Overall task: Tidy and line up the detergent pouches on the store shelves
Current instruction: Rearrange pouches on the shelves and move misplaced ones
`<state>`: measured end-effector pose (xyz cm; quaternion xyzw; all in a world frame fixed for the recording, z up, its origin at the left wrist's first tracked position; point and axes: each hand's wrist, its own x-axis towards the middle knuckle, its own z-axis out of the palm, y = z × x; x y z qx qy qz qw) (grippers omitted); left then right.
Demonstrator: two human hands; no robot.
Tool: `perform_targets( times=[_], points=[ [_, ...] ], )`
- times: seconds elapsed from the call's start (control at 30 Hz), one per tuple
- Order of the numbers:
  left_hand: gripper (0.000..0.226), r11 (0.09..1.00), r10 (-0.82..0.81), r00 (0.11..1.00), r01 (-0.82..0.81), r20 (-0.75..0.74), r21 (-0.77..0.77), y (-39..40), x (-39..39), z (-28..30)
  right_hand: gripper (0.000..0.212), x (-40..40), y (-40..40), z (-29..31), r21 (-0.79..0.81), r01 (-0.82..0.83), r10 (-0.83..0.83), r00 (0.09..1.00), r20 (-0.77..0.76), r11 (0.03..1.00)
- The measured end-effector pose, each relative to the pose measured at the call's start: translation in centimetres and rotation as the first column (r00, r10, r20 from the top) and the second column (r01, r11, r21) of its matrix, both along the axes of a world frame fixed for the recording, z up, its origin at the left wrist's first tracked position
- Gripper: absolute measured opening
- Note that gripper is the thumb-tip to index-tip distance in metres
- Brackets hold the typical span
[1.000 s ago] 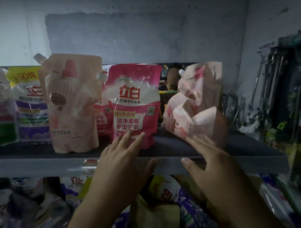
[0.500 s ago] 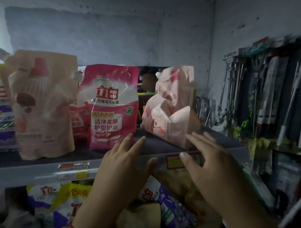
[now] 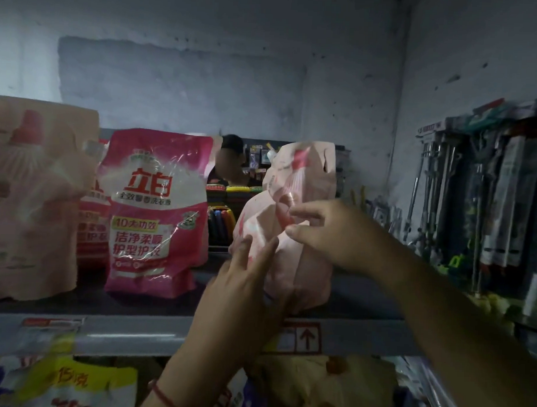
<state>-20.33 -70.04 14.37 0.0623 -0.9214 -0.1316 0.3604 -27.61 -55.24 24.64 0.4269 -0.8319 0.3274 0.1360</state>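
Left hand (image 3: 242,296): fingers straight, pressed flat against lower front of crumpled pale-pink spout pouch (image 3: 293,234); grip open. Right hand (image 3: 336,236): thumb and fingers curled toward pouch's folded middle; whether grip pinches film cannot be told. Pouch stands slumped on grey shelf (image 3: 135,329), between both hands. Left of left hand: upright pink detergent pouch (image 3: 157,211), then peach spout pouch (image 3: 33,195).
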Motion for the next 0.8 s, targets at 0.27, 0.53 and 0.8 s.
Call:
perform_targets(
  times=[0.27, 0.53, 0.8],
  points=[
    [0.079, 0.984, 0.015, 0.999, -0.021, 0.040, 0.176, 1.0, -3.2, 0.0, 0.050, -8.0, -6.8, 4.9, 0.260, -0.033, -0.036, 0.966, 0.255, 0.965],
    [0.075, 0.966, 0.001, 1.000, -0.005, 0.015, 0.258, 0.9, -3.5, -0.4, 0.063, -7.3, -11.8, 5.7, 0.368, 0.097, -0.232, 0.910, 0.343, 0.925],
    [0.076, 0.970, -0.043, 0.999, 0.046, -0.020, 0.239, 0.1, -3.8, -1.0, 0.022, -7.7, -13.0, 3.5, 0.241, 0.085, -0.164, 0.930, 0.330, 0.967]
  ],
)
